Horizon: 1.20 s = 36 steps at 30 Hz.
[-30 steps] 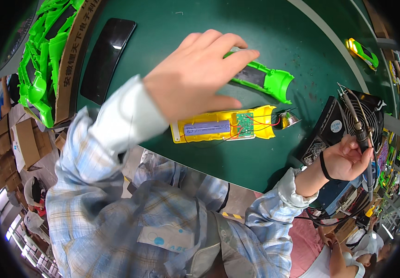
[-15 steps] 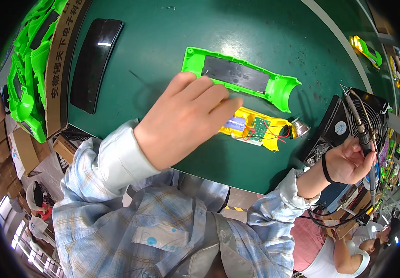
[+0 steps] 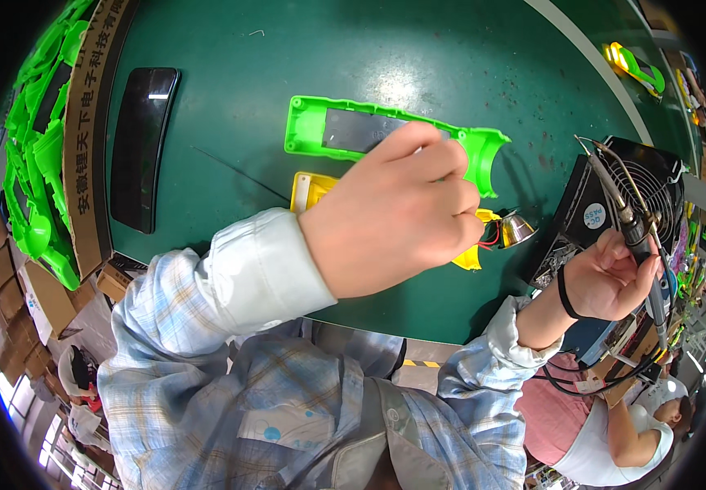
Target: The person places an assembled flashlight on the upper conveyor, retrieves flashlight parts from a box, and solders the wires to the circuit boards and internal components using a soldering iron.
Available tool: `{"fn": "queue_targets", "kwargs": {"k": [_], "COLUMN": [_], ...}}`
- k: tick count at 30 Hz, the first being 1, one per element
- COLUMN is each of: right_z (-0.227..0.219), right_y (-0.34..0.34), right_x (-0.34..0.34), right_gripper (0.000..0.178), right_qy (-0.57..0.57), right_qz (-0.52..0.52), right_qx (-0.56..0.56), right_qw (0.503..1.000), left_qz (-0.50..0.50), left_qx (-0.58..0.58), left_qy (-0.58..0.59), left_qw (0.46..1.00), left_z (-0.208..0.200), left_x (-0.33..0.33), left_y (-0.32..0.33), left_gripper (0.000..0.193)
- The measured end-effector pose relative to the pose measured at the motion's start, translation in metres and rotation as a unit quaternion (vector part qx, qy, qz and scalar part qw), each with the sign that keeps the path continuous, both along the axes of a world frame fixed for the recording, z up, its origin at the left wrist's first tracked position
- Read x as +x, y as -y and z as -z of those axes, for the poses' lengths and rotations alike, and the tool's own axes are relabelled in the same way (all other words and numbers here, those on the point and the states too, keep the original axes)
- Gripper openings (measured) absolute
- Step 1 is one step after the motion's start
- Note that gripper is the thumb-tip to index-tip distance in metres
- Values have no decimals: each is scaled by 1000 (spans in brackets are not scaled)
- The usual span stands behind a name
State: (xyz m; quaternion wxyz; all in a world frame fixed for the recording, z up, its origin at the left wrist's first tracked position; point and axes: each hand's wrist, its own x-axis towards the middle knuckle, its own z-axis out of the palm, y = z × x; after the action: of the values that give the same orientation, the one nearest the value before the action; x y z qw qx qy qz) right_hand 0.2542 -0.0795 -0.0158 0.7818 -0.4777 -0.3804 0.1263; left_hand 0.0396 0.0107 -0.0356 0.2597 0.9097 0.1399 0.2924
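My left hand (image 3: 398, 212) is over the yellow housing half (image 3: 312, 189), hiding most of it. Its fingers are curled together beside the green housing half (image 3: 308, 126), which has a dark inset panel. Whatever the fingertips pinch is hidden. From the yellow half's right end, red wire leads to a silvery cone-shaped reflector (image 3: 518, 229). Off to the right, my right hand (image 3: 602, 278) is closed around a soldering iron (image 3: 634, 233), whose tip points up and away from me. A thin dark strand (image 3: 239, 173) lies left of the yellow half.
A black phone-like slab (image 3: 145, 147) lies at left beside a cardboard box (image 3: 91, 122) piled with green housings (image 3: 38, 163). A black fan unit (image 3: 639, 184) stands near the iron. One yellow-green device (image 3: 635, 69) is at the far right. A seated person (image 3: 598, 433) is at lower right.
My left hand has moved right along the housings, uncovering the yellow half's left end and covering its battery and circuit board. The right hand still holds the iron. The view has shifted slightly.
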Motion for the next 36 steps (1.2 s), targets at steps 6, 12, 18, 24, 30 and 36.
{"fn": "queue_targets", "kwargs": {"k": [6,12,18,24,30,36], "right_z": [-2,3,5,6,-10,-1], "right_y": [1,-1,-2,-11,-29,-24], "right_x": [-1,-7,-21,-24,-26,-21], "right_gripper": [30,30,28,27,32,33], "right_qy": [-16,-23,-103,-56,-19,-3], "right_qz": [24,-2,36,-31,-145,-105], "right_qx": [-14,-25,-33,-37,-93,-129], "right_qw": [999,999,994,997,985,986], "left_qz": [-2,-62,-127,-123,-135,-133], "left_qx": [-42,-126,-147,-181,-171,-123], "left_qy": [9,-23,-106,-99,-115,-102], "left_qw": [999,990,975,971,969,978], "left_z": [6,-4,-18,-7,-9,-4], "left_x": [4,-7,-31,-27,-21,-20], "left_y": [-1,-2,-24,-32,-33,-31], "left_gripper": [11,8,7,5,7,11]}}
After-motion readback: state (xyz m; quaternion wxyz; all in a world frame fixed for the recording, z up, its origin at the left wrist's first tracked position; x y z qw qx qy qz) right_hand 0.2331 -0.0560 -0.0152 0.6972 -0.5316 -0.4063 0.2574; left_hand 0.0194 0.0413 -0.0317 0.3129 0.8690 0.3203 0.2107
